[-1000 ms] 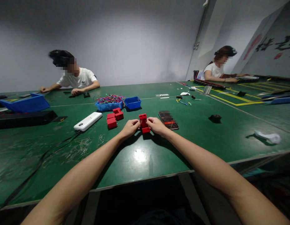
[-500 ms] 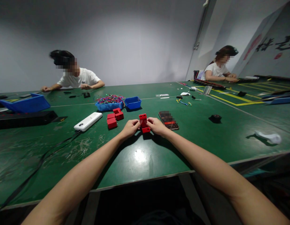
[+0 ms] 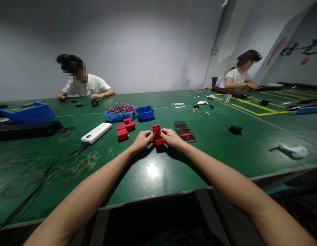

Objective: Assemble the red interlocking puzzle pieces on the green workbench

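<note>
Mid-frame, your left fingers (image 3: 149, 137) and right fingers (image 3: 164, 133) pinch the red block (image 3: 157, 135) at its sides, apt for something seemingly light and stiff

Both forearms reach forward and converge, the left hand (image 3: 143, 139) and right hand (image 3: 171, 137) pinching.

Glossy green tabletop (image 3: 158, 177); smooth red plastic-looking part (image 3: 157, 134).

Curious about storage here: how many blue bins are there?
3 certain: the wire-filled bin, the small bin to its right, and the large bin at far left. The blue object at far right might be another.
</note>
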`<state>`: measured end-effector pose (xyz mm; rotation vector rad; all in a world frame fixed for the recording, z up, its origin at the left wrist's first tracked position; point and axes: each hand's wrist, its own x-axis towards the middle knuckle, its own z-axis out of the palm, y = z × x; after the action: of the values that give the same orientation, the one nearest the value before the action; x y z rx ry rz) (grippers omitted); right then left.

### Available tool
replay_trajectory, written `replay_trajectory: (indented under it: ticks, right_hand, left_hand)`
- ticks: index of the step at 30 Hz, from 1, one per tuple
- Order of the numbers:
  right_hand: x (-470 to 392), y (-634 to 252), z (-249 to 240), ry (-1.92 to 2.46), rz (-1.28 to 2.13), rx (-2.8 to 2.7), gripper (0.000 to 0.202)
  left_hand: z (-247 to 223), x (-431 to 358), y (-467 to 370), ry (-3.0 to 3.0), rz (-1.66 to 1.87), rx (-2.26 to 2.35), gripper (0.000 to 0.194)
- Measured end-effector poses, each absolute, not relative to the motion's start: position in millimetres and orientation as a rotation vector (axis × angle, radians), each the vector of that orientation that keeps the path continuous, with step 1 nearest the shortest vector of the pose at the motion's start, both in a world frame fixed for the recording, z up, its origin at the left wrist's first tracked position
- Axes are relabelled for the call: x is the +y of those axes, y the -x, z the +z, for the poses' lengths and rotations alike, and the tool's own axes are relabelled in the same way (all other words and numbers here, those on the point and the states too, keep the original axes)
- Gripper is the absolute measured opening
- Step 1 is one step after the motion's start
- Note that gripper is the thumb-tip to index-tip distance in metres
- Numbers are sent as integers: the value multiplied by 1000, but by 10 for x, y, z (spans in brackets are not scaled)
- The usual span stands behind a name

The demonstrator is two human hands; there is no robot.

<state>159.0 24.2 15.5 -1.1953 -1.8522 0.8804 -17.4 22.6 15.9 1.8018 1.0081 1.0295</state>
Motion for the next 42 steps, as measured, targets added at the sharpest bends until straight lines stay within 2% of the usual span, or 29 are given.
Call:
replay_trajectory:
  ticks: [12, 24, 35, 42]
  right_hand:
    - [281, -1578, 85, 1139, 975, -1829, 18]
    - [252, -1569, 128, 1094, 1127, -1755, 20]
    - [244, -1573, 128, 1084, 1109, -1756, 22]
    - [235, -1577, 138, 1107, 1082, -1775, 12]
  left_hand:
    - [197, 201, 172, -1790, 1105, 1097, 46]
    - [122, 286, 188, -1729, 1080, 1113, 55]
    - [133, 274, 186, -1711, 1074, 1109, 56]
    - [106, 290, 189, -1783, 1098, 1098, 51]
